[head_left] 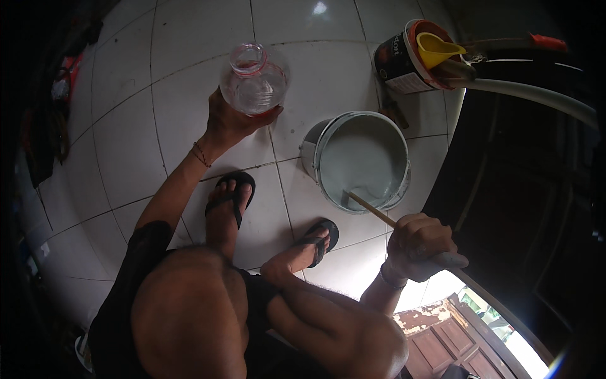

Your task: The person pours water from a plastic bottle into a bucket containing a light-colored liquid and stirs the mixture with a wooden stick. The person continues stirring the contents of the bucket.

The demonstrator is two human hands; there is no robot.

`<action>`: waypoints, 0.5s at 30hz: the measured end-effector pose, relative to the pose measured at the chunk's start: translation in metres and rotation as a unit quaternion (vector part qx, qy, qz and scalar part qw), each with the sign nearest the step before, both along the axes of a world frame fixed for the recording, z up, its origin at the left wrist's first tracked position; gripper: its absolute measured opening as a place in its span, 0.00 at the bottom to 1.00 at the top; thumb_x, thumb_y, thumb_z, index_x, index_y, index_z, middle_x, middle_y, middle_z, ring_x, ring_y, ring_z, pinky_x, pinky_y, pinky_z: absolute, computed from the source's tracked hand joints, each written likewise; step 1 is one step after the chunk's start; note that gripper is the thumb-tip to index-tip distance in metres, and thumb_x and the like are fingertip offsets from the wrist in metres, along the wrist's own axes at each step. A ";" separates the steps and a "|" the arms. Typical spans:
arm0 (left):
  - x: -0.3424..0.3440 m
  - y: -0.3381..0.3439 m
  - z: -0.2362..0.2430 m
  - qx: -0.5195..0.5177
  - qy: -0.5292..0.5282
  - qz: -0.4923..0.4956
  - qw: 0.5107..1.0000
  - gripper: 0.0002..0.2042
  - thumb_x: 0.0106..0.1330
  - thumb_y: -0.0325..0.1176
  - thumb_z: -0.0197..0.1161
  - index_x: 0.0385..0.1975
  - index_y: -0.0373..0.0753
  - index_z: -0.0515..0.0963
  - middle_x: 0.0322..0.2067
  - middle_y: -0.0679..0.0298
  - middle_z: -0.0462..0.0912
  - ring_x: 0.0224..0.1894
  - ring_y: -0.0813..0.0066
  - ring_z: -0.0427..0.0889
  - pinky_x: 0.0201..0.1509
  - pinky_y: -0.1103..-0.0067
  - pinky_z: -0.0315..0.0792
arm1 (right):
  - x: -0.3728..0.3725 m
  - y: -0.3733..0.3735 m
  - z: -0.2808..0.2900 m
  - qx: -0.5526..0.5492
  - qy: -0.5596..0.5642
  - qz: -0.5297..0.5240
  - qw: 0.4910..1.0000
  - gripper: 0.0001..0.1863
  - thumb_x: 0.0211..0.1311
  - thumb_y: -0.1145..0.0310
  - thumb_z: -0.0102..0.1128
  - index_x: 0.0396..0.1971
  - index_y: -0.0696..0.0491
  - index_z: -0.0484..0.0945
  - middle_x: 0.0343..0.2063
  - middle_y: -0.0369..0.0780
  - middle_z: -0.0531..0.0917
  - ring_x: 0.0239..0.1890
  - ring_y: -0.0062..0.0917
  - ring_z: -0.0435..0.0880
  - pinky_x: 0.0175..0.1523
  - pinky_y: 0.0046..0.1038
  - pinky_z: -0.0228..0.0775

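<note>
Left hand [228, 120] fingers clamped on clear jug [254, 80], right hand [421, 246] fingers clamped on stick [379, 215] in pale paint bucket [363, 158], black-labelled can [398, 63] beyond

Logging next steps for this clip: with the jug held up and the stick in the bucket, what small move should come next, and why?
Probably tilt the clear jug toward the bucket. The left hand holds it upright, open-mouthed, off to the bucket's side, while the right hand grips a stick whose tip sits in pale paint, ready for stirring.
</note>
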State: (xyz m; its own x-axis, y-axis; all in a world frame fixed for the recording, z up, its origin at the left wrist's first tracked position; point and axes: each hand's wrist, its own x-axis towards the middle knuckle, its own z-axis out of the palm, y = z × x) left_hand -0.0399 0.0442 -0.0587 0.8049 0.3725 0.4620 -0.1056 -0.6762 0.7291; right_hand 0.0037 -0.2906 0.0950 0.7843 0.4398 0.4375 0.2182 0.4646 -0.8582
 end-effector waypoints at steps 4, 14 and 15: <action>0.001 0.002 -0.002 0.001 -0.011 -0.003 1.000 0.38 0.49 0.46 0.85 0.57 0.35 0.74 0.48 0.55 0.86 0.46 0.61 0.89 0.53 0.71 0.85 | 0.016 0.003 -0.007 0.023 0.006 0.041 0.999 0.37 0.82 0.42 0.30 0.14 0.51 0.64 0.08 0.33 0.62 0.06 0.20 0.57 0.12 0.19 0.48; 0.003 -0.001 0.003 -0.008 -0.019 -0.012 1.000 0.36 0.49 0.42 0.85 0.57 0.36 0.76 0.48 0.56 0.87 0.47 0.62 0.89 0.54 0.72 0.84 | 0.063 0.030 -0.019 -0.138 -0.158 -0.306 0.929 0.35 0.81 0.38 0.30 0.18 0.50 0.61 0.08 0.34 0.61 0.06 0.17 0.57 0.14 0.21 0.48; 0.002 0.000 0.004 -0.007 -0.021 -0.013 1.000 0.36 0.49 0.42 0.85 0.57 0.36 0.76 0.47 0.56 0.87 0.47 0.62 0.90 0.54 0.72 0.84 | 0.061 0.023 -0.014 -0.212 -0.188 -0.329 0.901 0.36 0.81 0.38 0.31 0.18 0.50 0.62 0.08 0.35 0.62 0.06 0.18 0.59 0.14 0.22 0.48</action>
State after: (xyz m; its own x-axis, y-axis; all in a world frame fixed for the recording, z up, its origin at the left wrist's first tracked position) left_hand -0.0375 0.0439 -0.0549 0.7942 0.3584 0.4908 -0.1539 -0.6627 0.7329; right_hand 0.0648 -0.2678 0.0805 0.7675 0.1251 0.6287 0.6392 -0.2238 -0.7358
